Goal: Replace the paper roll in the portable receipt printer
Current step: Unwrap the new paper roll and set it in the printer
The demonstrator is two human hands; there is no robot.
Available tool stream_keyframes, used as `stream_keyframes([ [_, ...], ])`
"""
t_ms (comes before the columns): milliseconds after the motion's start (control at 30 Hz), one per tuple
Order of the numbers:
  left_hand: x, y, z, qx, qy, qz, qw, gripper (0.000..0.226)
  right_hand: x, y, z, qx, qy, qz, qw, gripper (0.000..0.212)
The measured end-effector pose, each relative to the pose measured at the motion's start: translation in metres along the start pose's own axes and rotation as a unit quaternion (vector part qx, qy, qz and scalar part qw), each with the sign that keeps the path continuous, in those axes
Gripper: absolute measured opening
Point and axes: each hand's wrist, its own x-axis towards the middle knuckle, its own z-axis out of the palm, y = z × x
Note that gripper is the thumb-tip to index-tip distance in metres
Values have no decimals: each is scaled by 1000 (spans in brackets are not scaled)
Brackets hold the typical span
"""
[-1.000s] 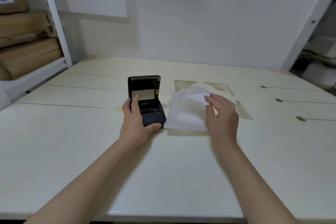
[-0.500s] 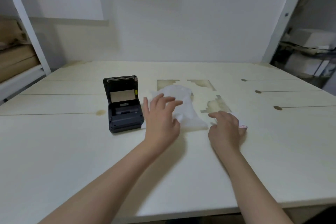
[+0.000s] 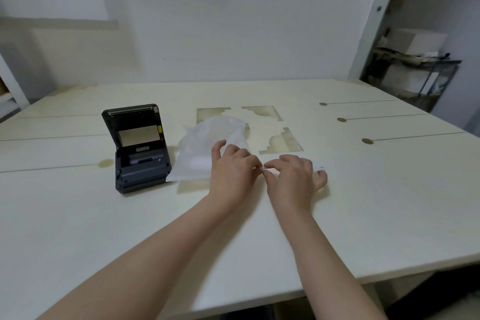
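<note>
The black portable receipt printer [image 3: 141, 173] stands on the table with its lid [image 3: 133, 125] raised and its paper bay uncovered. A crumpled white plastic bag [image 3: 207, 140] lies just right of it. Right of the bag, my right hand [image 3: 292, 179] is curled over a small white paper roll [image 3: 319, 168]; only the roll's right end with a pink mark shows. My left hand [image 3: 231, 174] rests against the bag's near corner. Its thumb and forefinger meet my right fingertips and pinch a small white bit at the roll's left end.
The cream table [image 3: 130, 228] has brownish stained patches [image 3: 283, 140] behind my hands and slots with round marks [image 3: 367, 141] at the right. Its front edge runs close on the right. A cluttered dark shelf [image 3: 415, 78] stands beyond the table's far right corner.
My left hand let go of the printer and crossed over the bag to meet my right hand. My right hand drew the roll out of the bag to the right.
</note>
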Motion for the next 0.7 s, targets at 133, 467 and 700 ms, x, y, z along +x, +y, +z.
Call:
stream_keyframes([
  [133,-2,-5,-5,5,24,12,1000,10,0,0,1,-22,32,-35,999,7],
  [467,-22,-30,-32,45,37,-23,998,11,-4,-7,-5,-89,-19,-15,996,17],
  [700,-48,-72,-67,50,64,-88,993,12,-3,-12,-3,-151,-43,-24,987,17],
])
